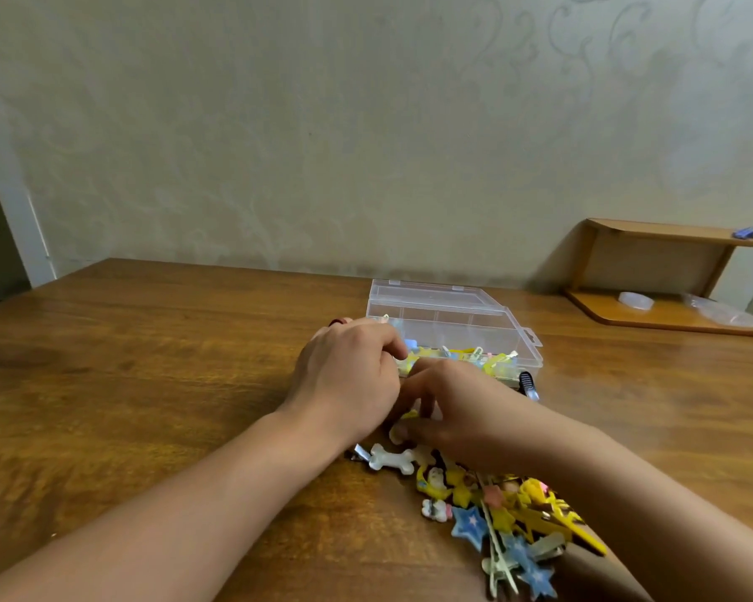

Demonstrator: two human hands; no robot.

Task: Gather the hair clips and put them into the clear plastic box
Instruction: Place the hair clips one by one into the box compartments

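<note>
Nearest the camera, a heap of hair clips (503, 510) lay on the wooden tabletop (148, 384), stars, yellow shapes and small figures tangled together at the lower right. At the heap's far-left edge sat a white bone-shaped clip (391, 458), just below the wrists. Above it the right hand (448, 410) reached down with its fingers (414, 397) curled onto a yellow clip (409, 414) and a pale one beside it; whether they truly pinched a piece could not be told. The left hand (348, 375) sat close against it, fingers bent toward the near-left corner of the clear plastic box (453, 323); what they held, if anything, was hidden. The box stood open just beyond both hands, a few coloured clips already lying along its front compartments. A dark clip (527, 384) lay beside its near-right corner. Farther right, against the wall, stood a small wooden shelf (670, 275).
</note>
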